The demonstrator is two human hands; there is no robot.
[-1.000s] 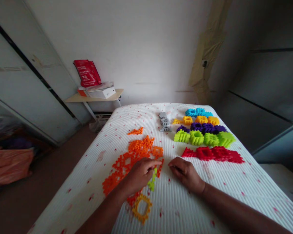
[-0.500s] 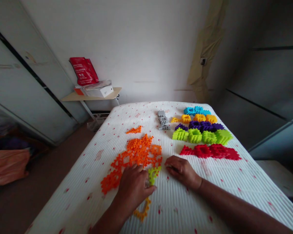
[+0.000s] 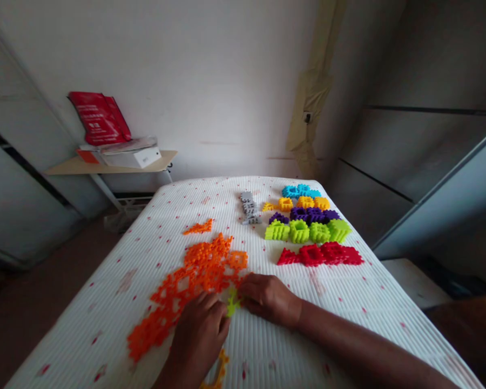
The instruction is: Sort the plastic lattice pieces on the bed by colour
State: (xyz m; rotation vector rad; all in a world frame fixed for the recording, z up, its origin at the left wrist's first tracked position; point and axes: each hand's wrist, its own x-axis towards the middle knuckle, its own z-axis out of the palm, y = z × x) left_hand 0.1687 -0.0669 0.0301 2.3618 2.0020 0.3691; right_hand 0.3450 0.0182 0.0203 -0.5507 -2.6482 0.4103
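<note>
A lime-green notched interlocking toy piece [image 3: 232, 303] lies between my hands, partly hidden by them. My left hand [image 3: 201, 327] is closed, with thumb and fingers pinched on the piece's left side. From the right, my right hand [image 3: 270, 298] has its curled fingers on the piece's other edge. A loose heap of orange interlocking pieces [image 3: 204, 265] spreads just beyond and to the left of my left hand. Close to my left wrist, a yellow-orange frame piece [image 3: 222, 367] is partly covered.
Rows of red [image 3: 322, 255], lime-green [image 3: 299, 231], purple [image 3: 303, 216], yellow [image 3: 305, 202] and blue pieces [image 3: 299, 190] stand at the right on the white bed cover [image 3: 291, 356]. Grey pieces [image 3: 248, 206] form a column. A small table [image 3: 168, 158] holds a box and red bag.
My right hand has come in to the green piece, its fingers now against it. The head view has shifted right, so everything sits further left.
</note>
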